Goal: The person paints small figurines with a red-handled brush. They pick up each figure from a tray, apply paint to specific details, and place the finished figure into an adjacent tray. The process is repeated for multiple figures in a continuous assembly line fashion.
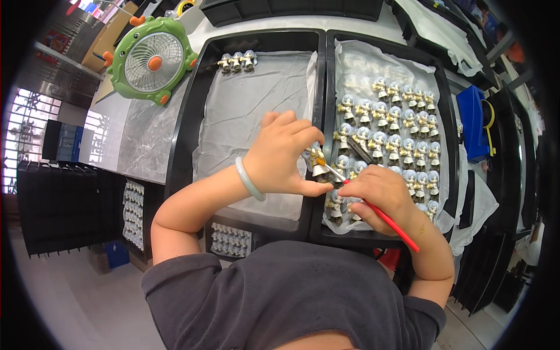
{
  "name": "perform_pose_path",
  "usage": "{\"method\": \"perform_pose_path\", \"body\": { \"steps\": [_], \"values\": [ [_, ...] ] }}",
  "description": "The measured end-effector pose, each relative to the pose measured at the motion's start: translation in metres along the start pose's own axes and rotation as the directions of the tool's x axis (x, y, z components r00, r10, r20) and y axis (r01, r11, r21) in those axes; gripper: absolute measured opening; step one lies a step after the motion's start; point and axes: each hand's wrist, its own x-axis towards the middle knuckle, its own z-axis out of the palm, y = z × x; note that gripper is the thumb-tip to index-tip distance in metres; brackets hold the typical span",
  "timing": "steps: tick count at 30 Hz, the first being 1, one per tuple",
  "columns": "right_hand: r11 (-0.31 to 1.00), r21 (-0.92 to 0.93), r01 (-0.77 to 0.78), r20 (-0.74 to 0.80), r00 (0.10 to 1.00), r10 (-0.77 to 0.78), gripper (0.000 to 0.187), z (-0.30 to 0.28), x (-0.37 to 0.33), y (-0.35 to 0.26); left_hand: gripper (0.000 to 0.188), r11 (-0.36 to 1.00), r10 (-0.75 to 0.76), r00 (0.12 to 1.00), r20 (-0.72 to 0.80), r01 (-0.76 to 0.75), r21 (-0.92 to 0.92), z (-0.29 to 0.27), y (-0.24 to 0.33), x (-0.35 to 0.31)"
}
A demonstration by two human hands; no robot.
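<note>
My left hand [279, 153], with a pale bangle at its wrist, grips a small painted figurine [318, 165] between thumb and fingers, over the shared edge of two black trays. The figurine has pale hair, a white garment and an orange-yellow patch. My right hand [382, 189] is closed round a thin red-handled paintbrush [388, 221], its tip at the figurine's front. A dark stick-like tool [360, 150] juts up beside the right fingers; whether that hand holds it too, I cannot tell. Rows of similar figurines [394, 146] stand in the right tray [444, 116], partly hidden by my right hand.
The left tray [185, 122], lined with a pale sheet, holds three figurines [237, 61] at its far end. A green animal-shaped fan [153, 61] stands at the far left. Another black tray [291, 10] lies behind. A blue holder [471, 125] sits at the right.
</note>
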Motion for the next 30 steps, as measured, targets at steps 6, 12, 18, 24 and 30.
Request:
{"method": "perform_pose_path", "body": {
  "steps": [6,12,18,24,30],
  "values": [
    [0.988,0.015,-0.155,-0.213,0.965,0.155,0.003,-0.017,-0.011,0.000,0.049,0.950,-0.311,0.949,-0.046,0.311,-0.008,-0.011,-0.080,0.037],
    [0.992,-0.046,-0.119,-0.177,0.978,0.109,0.005,-0.011,-0.008,0.004,0.067,0.872,-0.417,0.891,-0.179,0.448,0.199,0.029,-0.220,0.063],
    [0.995,-0.039,-0.091,-0.295,0.953,0.076,0.008,-0.011,-0.009,0.003,0.063,0.833,-0.374,0.896,-0.240,0.438,0.337,0.057,-0.256,0.054],
    [0.994,-0.062,-0.090,-0.245,0.967,0.073,0.010,-0.008,-0.012,-0.003,0.063,0.807,-0.461,0.862,-0.210,0.505,0.307,0.058,-0.257,0.054],
    [0.995,-0.002,-0.096,-0.272,0.958,0.092,0.013,-0.008,-0.012,-0.001,0.065,0.857,-0.379,0.899,-0.218,0.430,0.283,0.064,-0.272,0.041]
  ]
}}
